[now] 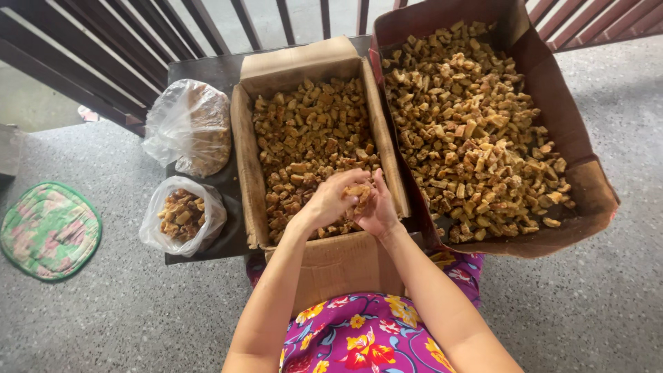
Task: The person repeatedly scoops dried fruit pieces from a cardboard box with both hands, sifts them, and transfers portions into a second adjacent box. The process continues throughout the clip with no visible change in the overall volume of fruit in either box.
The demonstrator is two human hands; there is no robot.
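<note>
Over the near end of a narrow, open brown cardboard box (250, 173) the person's two bare hands meet, palms turned toward each other. The left hand (331, 200) curls its fingers around a small golden-brown chunk (358, 191) of the same crumbly stuff that fills the box, and the right hand (378, 207) cups the piece from the other side, fingers bent upward and touching it. Both hands are partly closed on the chunk, though how firmly each presses cannot be told from this angle, since the fingers hide most of it. The chunk sits just above the heap of brown pieces (307, 138) in the narrow box, close to its front wall. Just beside it on the right stands a wider, darker cardboard box (587, 186), tilted slightly and filled with paler tan chunks (469, 131). On the left of the narrow box, on a dark low table (228, 183), lie two clear plastic bags: a larger one (190, 124), bunched shut with crumbs inside, and a smaller open one (181, 215) holding darker brown pieces. Well apart on the speckled grey floor (138, 311) lies a green and pink quilted pad (48, 230). Dark railing bars (103, 55) run behind the table. A purple floral garment (366, 335) covers the person's lap at the bottom edge.
</note>
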